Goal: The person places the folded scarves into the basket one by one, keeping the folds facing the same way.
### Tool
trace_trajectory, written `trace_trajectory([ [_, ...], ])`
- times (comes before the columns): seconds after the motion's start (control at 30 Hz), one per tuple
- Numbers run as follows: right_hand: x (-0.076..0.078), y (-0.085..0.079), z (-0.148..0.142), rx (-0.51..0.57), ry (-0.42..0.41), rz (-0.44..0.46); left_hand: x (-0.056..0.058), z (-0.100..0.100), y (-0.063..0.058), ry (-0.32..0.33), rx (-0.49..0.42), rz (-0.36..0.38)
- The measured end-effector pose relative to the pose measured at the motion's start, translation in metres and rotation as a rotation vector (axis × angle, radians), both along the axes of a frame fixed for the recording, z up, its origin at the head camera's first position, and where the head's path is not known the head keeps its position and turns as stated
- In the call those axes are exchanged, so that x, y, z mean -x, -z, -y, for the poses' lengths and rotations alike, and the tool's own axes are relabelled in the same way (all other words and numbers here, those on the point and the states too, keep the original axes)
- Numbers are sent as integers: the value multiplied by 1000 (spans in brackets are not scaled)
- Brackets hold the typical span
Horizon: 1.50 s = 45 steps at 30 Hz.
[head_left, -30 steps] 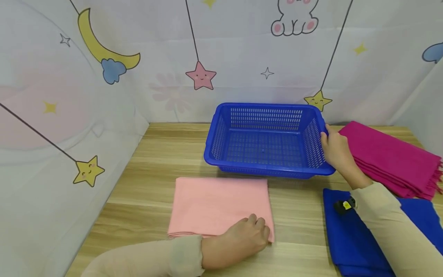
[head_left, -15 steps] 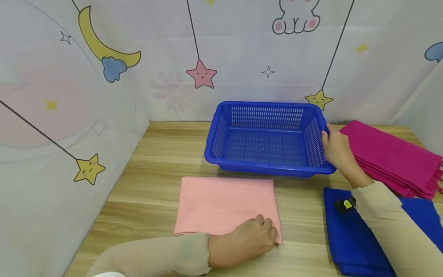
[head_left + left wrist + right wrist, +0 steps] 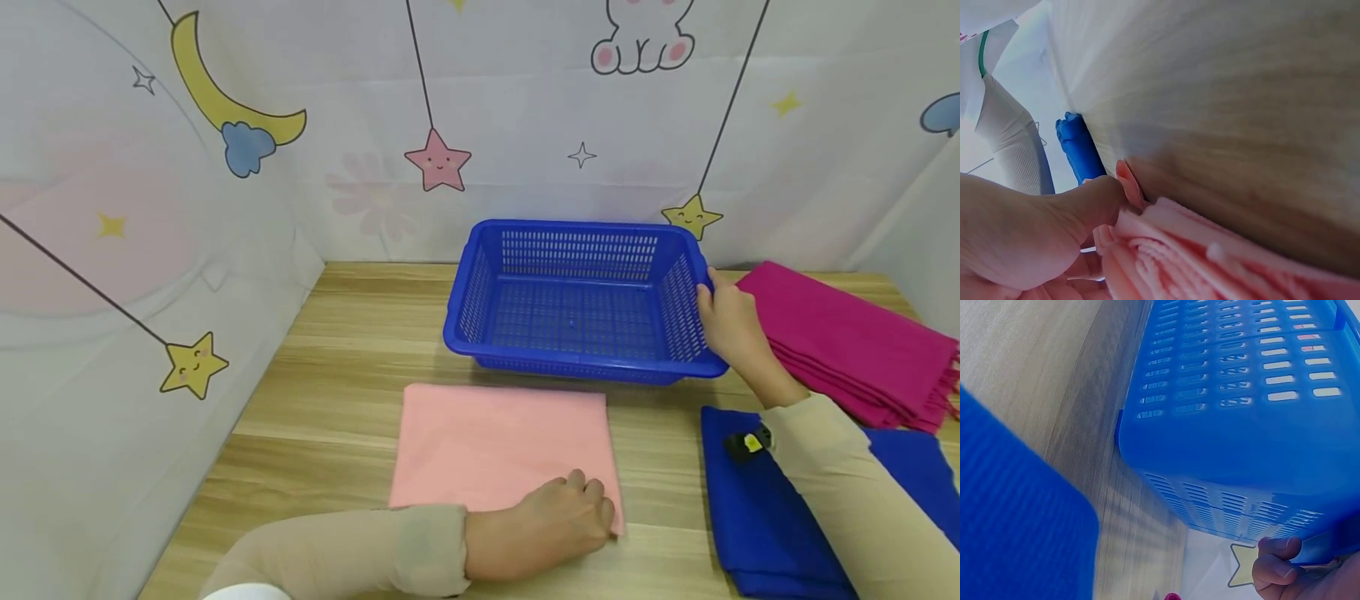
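Observation:
A folded pink cloth [image 3: 502, 442] lies flat in front of the basket, and my left hand [image 3: 543, 525] grips its near right corner. Seen from the left wrist, my thumb [image 3: 1100, 200] presses against the stacked layers of the pink cloth [image 3: 1172, 250]. My right hand [image 3: 731, 321] holds the right end rim of a blue slotted plastic basket [image 3: 585, 364], with nothing inside it. The right wrist view shows the basket's outer wall [image 3: 1241, 444] and the fingertips curled at its rim. The fingers under the left palm are mostly hidden from the head view.
To the right, a folded magenta scarf [image 3: 855, 342] with a fringe lies beside the basket. Nearer, a folded blue cloth [image 3: 750, 508] sits partly under my right forearm. A printed fabric backdrop [image 3: 517, 108] rises behind the wooden table [image 3: 345, 325] and along its left side.
The pink cloth has slid a little to the right along the table with my left hand on its corner. My right hand and the basket stay where they were.

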State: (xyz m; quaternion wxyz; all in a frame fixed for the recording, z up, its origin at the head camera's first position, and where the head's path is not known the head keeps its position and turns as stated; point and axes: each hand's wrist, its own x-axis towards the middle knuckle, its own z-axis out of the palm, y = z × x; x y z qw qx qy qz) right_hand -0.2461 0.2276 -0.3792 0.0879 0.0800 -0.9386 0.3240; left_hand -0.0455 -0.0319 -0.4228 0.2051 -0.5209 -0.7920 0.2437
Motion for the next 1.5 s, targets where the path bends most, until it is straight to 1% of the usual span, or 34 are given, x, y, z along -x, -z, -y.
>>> trace_trajectory([
  [0.1,0,0,0,3,4,1,-1,-2,0,-1,4,16],
  [0.3,-1,0,1,5,7,-27,-2,-8,-1,-12,31,43],
  [0.47,-1,1,1,4,13,-40,-2,-12,1,1,44,27],
  [0.6,-1,1,0,4,14,-42,-3,-14,2,12,34,19],
  [0.73,-1,1,0,4,11,-40,-5,-15,3,14,4,22],
  [1.0,-1,-1,1,10,18,-8,-6,-16,2,23,0,24],
  [1.2,0,-2,0,16,13,5,-10,-17,-2,-27,8,72],
  [1.33,2,-2,-1,6,-2,-7,-13,-17,-5,-59,12,106],
  [1.43,3,-3,-5,7,-26,-18,-15,-18,-9,-98,39,160],
  [1.5,2,-5,-8,24,-43,11,-17,-19,-11,-136,50,207],
])
